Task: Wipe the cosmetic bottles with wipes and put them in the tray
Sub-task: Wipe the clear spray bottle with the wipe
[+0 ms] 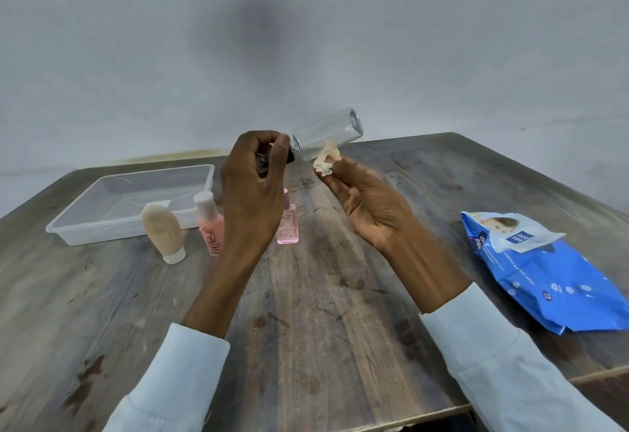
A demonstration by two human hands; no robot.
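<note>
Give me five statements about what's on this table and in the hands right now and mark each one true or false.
1. The left hand holds the clear bottle by its cap end. True.
2. The tray already has bottles in it. False: no bottle lies in it; the beige tube, the peach bottle and the pink bottle stand on the table in front of it.
3. The right hand pinches a crumpled wipe against the clear bottle. True.
4. The blue pack of wipes sits beside the tray. False: it lies on the far right.
5. The clear bottle stands upright. False: it is held tilted in the air.
</note>
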